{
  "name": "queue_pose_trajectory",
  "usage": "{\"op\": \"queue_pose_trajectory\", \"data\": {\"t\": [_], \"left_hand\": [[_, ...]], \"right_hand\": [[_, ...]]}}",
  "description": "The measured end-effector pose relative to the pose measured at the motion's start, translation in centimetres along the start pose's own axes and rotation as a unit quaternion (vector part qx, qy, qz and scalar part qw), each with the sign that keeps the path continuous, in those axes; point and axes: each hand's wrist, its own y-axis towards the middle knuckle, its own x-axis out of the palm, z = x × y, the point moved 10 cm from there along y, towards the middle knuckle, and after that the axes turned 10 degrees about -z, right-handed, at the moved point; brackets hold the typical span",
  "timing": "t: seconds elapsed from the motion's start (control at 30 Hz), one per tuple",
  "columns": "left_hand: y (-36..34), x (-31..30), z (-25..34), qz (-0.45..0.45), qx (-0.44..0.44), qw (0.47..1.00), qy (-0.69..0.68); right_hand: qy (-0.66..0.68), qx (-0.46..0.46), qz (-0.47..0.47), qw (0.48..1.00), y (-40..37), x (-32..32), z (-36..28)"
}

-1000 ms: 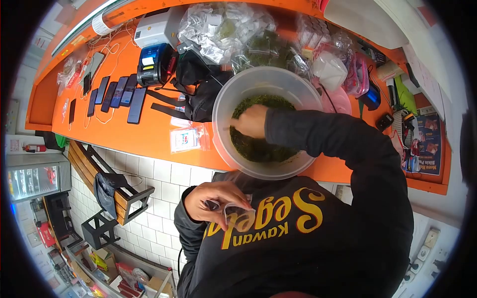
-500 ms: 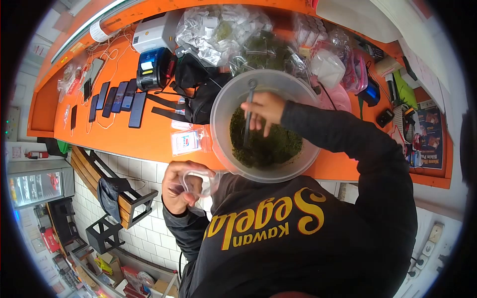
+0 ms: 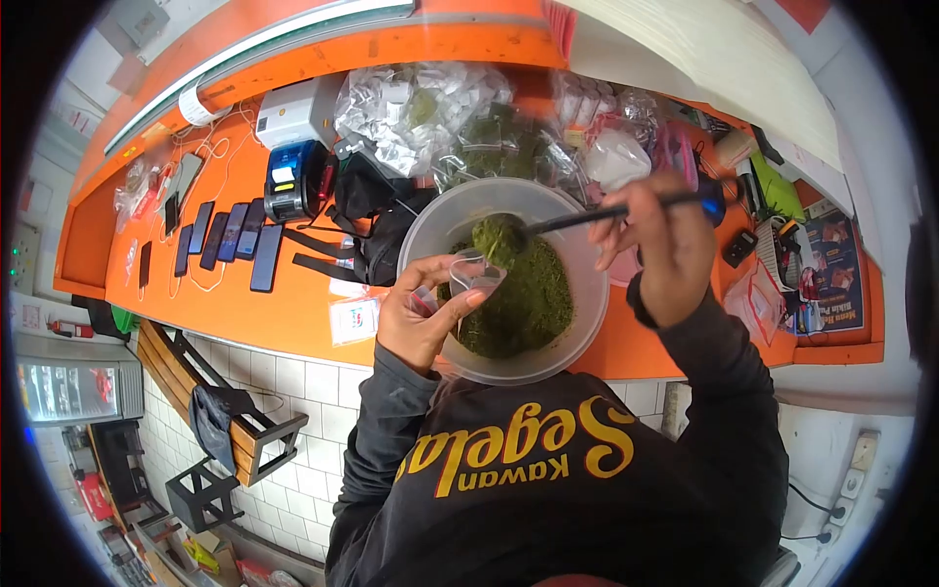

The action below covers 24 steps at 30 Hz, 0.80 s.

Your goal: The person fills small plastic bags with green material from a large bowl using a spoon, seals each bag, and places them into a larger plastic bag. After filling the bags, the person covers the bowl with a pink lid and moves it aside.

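My left hand (image 3: pixel 419 321) pinches a small clear plastic bag (image 3: pixel 476 273), its mouth held apart above a large translucent tub (image 3: pixel 589 284). Closed around a long black ladle (image 3: pixel 577 217), my right hand (image 3: pixel 665 249) is to the right of the tub. The ladle lies nearly level, its bowl end at the bag's mouth. A heap of green, flaky, herb-like stuff (image 3: pixel 497 238) sits on that end. More of the same loose green stuff (image 3: pixel 533 303) covers the bottom of the tub. Whether any is inside the bag cannot be made out.
Several phones (image 3: pixel 232 233) lie in a row on the orange counter (image 3: pixel 210 298). Behind the tub are a black bag (image 3: pixel 377 230), a label printer (image 3: pixel 296 181) and piles of filled plastic packets (image 3: pixel 416 117). A wooden bench (image 3: pixel 196 377) stands to the left.
My right hand has lifted the ladle out of the tub with green stuff on it and tilted it level. My left hand has brought the bag up from the counter's edge to over the tub.
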Motion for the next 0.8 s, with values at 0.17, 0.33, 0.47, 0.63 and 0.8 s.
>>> {"op": "queue_pose_trajectory", "data": {"t": [0.17, 0.33, 0.47, 0.63, 0.8], "left_hand": [[0.3, 0.4, -0.1, 0.003, -0.004, 0.999, 0.05], [0.1, 0.3, -0.4, 0.005, 0.009, 0.999, 0.037], [-0.2, 0.5, 0.3, 0.01, 0.007, 0.999, 0.052], [-0.6, 1.3, 1.5, -0.002, 0.096, 0.986, 0.136], [-0.9, 1.8, 1.9, 0.011, 0.14, 0.979, 0.146]], "right_hand": [[-0.378, -0.308, -0.206, 0.849, -4.3, 6.4, -5.7], [-0.407, -0.37, -0.203, 0.81, -5.8, 6.8, -6.6], [-0.408, -0.232, -0.171, 0.866, -3.0, 4.7, -3.8], [-0.339, 0.0, -0.191, 0.921, -1.6, 5.4, 2.8], [-0.188, -0.014, -0.154, 0.97, -0.4, 7.0, 0.4]]}}
